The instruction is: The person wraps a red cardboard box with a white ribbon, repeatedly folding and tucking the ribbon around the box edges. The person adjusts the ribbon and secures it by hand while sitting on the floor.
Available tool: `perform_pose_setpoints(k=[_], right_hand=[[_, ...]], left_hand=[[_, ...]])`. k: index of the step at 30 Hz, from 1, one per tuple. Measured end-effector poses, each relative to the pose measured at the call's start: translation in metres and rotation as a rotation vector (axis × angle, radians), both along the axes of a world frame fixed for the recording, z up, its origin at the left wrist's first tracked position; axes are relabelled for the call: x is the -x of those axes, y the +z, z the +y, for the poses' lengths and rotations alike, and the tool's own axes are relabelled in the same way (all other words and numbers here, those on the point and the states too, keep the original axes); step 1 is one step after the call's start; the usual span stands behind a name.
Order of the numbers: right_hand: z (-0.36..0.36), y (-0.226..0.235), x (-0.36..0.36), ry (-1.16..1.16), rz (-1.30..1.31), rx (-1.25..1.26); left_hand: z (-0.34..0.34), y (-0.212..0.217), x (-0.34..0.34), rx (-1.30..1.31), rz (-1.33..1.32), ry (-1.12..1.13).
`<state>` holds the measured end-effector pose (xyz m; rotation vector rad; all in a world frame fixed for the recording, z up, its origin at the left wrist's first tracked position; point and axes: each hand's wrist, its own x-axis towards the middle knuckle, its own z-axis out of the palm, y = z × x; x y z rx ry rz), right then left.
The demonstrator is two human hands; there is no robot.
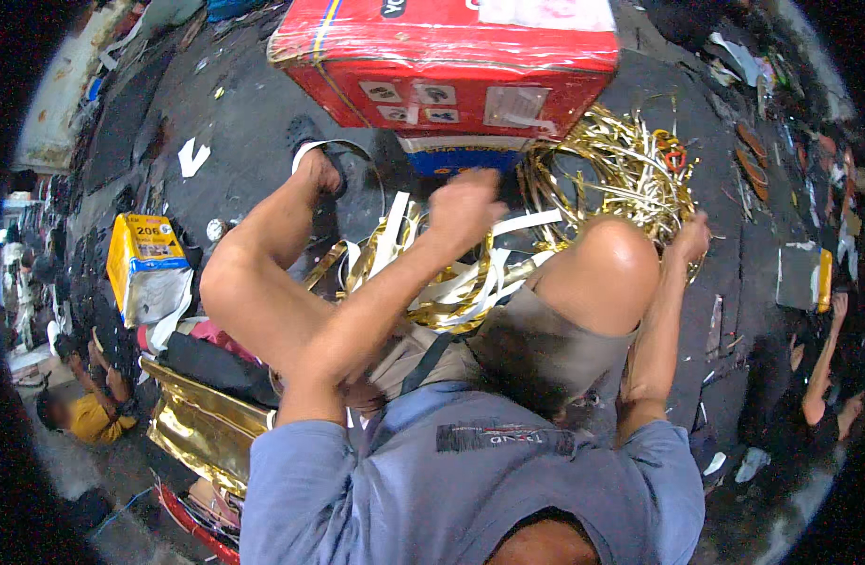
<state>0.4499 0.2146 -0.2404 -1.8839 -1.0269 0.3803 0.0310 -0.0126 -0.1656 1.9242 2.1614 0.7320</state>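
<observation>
My left hand [465, 209] is above my lap, in front of the red box, smeared by motion, so its fingers do not show clearly. Close by it, a white strip [528, 222] sticks out to the right. Loops of gold and white strips [470, 294] lie between my bent legs. Beyond my right knee, my right hand [688, 241] is closed at the lower edge of a tangled heap of gold strips [630, 169]. What its fingers hold, if anything, cannot be made out.
A large red box [451, 71] stands ahead on a blue and white box [465, 155]. A yellow box [148, 259] and gold sheet material [202, 424] are on the left. Brown sandals [752, 160] and another box [801, 278] lie right. Other people sit at both sides.
</observation>
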Motion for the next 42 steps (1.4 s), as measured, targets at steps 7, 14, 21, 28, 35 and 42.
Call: perform_pose_setpoints(k=[7,14,21,28,35,42], right_hand=[[-0.050,0.151,-0.024,0.015,0.509,-0.315],[-0.093,0.265,0.094,0.840,0.221,-0.084],[-0.144,0.332,0.232,1.739,-0.256,-0.496],[-0.110,0.314,0.250,1.576,0.546,0.156],[-0.026,0.337,0.278,1.497,0.041,0.034],[0.031,0.325,0.301,1.300,-0.581,-0.042]], left_hand=[[-0.068,-0.146,0.031,0.726,-0.346,0.181],[0.024,0.117,-0.021,0.370,0.259,-0.115],[0.014,0.241,0.011,0.037,-0.212,-0.532],[-0.010,0.285,0.128,-0.031,-1.782,-0.345],[0.068,0.246,0.246,-0.548,-2.092,-0.224],[0.147,0.236,0.204,-1.270,-2.262,0.681]])
